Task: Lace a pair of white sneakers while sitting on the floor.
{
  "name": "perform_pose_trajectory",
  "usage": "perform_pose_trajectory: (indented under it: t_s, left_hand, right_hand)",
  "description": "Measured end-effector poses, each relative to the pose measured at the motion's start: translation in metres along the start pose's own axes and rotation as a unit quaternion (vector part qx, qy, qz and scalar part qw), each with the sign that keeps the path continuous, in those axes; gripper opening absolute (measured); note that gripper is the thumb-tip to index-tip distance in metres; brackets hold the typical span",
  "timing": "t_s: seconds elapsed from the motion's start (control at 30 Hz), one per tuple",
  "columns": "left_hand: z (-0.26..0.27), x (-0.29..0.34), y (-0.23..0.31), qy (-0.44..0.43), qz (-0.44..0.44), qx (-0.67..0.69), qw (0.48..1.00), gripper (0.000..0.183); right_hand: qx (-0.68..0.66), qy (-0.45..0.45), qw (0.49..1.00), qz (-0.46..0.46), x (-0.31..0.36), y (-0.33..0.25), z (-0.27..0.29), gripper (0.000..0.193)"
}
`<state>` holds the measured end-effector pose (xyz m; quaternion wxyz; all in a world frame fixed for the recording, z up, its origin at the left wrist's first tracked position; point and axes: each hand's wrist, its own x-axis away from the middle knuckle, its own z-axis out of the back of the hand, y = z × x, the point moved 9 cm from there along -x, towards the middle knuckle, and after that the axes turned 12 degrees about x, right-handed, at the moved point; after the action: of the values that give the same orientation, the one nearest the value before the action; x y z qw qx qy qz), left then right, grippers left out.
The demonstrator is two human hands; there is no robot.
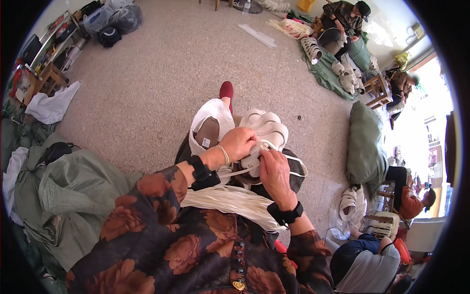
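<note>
On my lap lies an off-white strappy shoe (pixel 267 128) with wide overlapping bands. Over its opening my left hand (pixel 237 145) is closed, its fingertips pinching a narrow white strip (pixel 299 160). Just to the right, my right hand (pixel 276 172) also pinches the strip, which loops out past its right side. Left of this shoe sits a second white shoe (pixel 224 111) with a brown insole and a small white label, held by neither hand. A bundle of long pale strips (pixel 227 200) lies across my lap, below my wrists.
Green cloth sacks (pixel 78 188) pile up at my left. A stuffed green sack (pixel 364 142) stands to the right, with white shoes (pixel 348 203) near it. Several people sit along the right side. A shelf (pixel 51 41) and plastic bags (pixel 112 19) are at the far left.
</note>
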<state>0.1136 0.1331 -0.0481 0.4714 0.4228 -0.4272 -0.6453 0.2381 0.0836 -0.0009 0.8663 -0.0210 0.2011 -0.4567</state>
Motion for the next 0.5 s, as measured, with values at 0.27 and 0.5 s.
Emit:
perform_pose_trajectory:
  t_s: [0.27,0.5]
  left_hand:
    - [-0.017,0.036,0.031,0.033,-0.149,-0.192,0.969,0.02]
    - [-0.028,0.038,0.015,0.013,-0.104,-0.284,0.953,0.036]
  right_hand:
    - [0.028,0.004,1.0,-0.006,-0.001,0.004,-0.006,0.017]
    - [0.084,-0.02,0.996,0.019,-0.007,0.0,-0.014,0.008]
